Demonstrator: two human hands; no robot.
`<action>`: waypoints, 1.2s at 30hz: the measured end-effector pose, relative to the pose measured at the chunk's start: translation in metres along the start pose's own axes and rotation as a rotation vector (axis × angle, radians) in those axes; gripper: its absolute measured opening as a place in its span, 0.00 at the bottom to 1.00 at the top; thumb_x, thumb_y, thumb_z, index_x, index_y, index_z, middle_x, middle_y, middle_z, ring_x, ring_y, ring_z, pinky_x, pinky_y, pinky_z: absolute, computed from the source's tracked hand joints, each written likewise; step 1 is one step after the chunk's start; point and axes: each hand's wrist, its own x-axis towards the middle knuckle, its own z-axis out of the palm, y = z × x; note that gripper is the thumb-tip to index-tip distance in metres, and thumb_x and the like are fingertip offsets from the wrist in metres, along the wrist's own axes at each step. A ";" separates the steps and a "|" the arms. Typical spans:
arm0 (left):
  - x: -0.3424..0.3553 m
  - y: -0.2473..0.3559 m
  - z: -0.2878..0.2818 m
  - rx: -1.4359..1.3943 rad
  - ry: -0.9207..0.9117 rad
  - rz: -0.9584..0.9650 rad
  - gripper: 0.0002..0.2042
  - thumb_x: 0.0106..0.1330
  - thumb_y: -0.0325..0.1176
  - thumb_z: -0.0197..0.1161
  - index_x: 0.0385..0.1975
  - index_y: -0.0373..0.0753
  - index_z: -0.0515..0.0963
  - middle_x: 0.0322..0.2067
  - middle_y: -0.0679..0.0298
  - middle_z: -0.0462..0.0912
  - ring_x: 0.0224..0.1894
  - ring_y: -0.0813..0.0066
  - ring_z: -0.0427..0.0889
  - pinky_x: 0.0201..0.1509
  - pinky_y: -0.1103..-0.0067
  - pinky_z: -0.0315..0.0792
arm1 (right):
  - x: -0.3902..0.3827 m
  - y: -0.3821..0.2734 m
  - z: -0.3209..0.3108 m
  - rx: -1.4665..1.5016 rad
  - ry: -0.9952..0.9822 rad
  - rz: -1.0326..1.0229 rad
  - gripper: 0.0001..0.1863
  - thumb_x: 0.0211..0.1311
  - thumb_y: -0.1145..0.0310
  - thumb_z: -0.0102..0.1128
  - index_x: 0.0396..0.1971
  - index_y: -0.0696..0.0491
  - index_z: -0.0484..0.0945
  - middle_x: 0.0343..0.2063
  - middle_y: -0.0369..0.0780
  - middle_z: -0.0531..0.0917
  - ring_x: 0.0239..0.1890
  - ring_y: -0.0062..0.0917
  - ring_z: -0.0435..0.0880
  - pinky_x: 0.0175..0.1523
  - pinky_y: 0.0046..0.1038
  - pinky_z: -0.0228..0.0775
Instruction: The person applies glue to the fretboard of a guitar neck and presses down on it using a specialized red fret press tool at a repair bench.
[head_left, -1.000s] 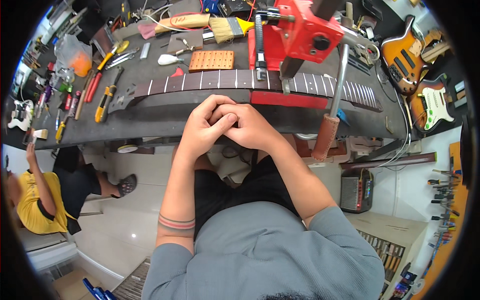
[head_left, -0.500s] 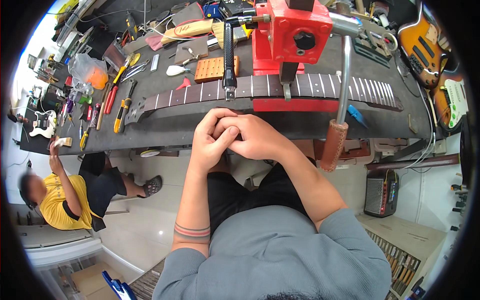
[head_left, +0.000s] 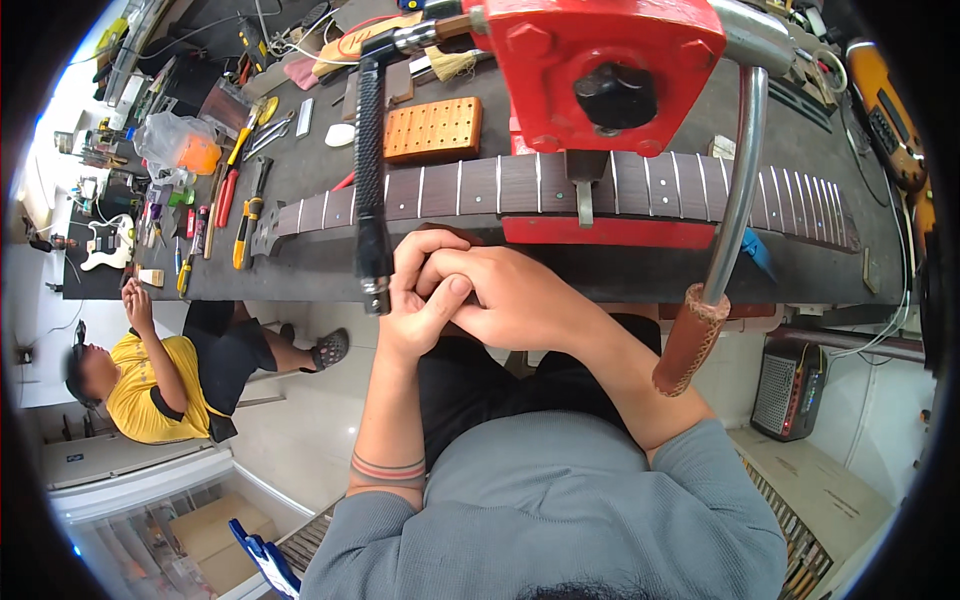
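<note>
My left hand and my right hand are clasped at the bench's front edge, fingers interlaced and closed on each other. Just beyond them lies a long dark guitar neck with fretwire across its fingerboard, resting over a red bar. Above it stands a red press, its black post and metal tip touching the fretboard. A black jointed arm hangs to the left of my hands, and the press lever's leather-wrapped handle hangs over my right forearm.
The bench holds many hand tools, a drilled wooden block and a plastic bag. Guitar bodies stand at right, an amplifier below. A person in yellow sits at the left, holding a small object.
The view has shifted, with the press now larger and closer. My clasped hands sit lower in the picture, and the black jointed arm now overlaps them at left. My grip is unchanged.
</note>
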 end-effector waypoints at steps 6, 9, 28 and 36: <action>0.001 0.002 0.001 0.128 0.020 0.077 0.21 0.73 0.40 0.77 0.53 0.28 0.84 0.47 0.50 0.92 0.47 0.61 0.92 0.54 0.70 0.84 | -0.001 0.001 0.002 0.012 0.001 -0.007 0.12 0.65 0.76 0.68 0.47 0.55 0.86 0.43 0.48 0.91 0.47 0.49 0.92 0.52 0.46 0.82; 0.012 0.048 0.004 0.680 -0.085 0.154 0.18 0.72 0.35 0.77 0.52 0.27 0.85 0.46 0.50 0.92 0.44 0.55 0.92 0.51 0.70 0.84 | -0.002 0.001 -0.005 0.094 0.028 0.031 0.12 0.65 0.75 0.68 0.48 0.56 0.86 0.44 0.49 0.92 0.49 0.50 0.91 0.53 0.46 0.82; 0.053 0.092 0.058 1.247 -0.047 0.293 0.30 0.61 0.41 0.84 0.65 0.40 0.90 0.49 0.57 0.79 0.56 0.53 0.75 0.68 0.60 0.67 | 0.000 0.001 -0.006 -0.058 -0.080 0.074 0.17 0.77 0.62 0.63 0.59 0.54 0.84 0.52 0.49 0.92 0.55 0.48 0.91 0.60 0.47 0.82; 0.031 0.114 0.048 1.138 -0.009 0.301 0.24 0.61 0.40 0.83 0.57 0.38 0.92 0.45 0.58 0.79 0.54 0.55 0.75 0.64 0.61 0.69 | 0.000 -0.004 -0.007 0.065 -0.070 0.116 0.15 0.74 0.65 0.67 0.55 0.54 0.83 0.44 0.49 0.91 0.49 0.49 0.91 0.53 0.47 0.82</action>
